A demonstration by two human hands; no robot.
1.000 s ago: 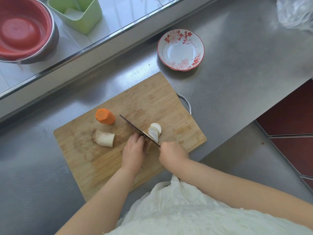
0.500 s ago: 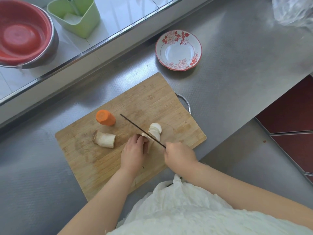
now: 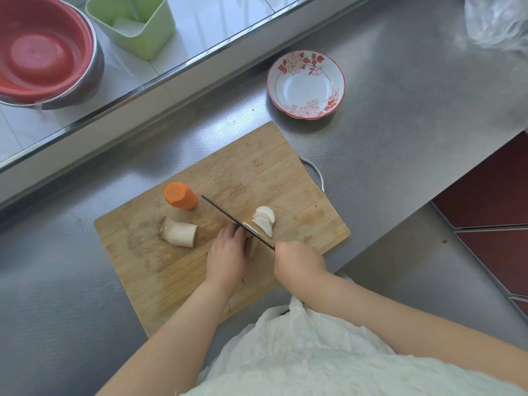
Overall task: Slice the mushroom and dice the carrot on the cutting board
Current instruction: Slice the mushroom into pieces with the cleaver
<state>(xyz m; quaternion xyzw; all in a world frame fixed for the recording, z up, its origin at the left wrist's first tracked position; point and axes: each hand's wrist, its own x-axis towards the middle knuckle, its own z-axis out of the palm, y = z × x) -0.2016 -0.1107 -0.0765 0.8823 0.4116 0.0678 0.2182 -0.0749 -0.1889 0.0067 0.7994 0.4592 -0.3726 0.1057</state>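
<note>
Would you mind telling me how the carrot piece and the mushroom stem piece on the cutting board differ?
The carrot piece is orange; the mushroom stem piece is off-white with a brownish root end. The carrot piece lies nearer the board's far edge, the mushroom stem piece closer to the person. Both rest uncut on the cutting board, apart from each other, left of the knife, untouched by either hand.

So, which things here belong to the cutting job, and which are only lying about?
In use: wooden cutting board, dark-bladed knife, white mushroom slices, mushroom stem piece, orange carrot chunk.
Idle: red-flowered bowl, green plastic tub, red basin.
</note>
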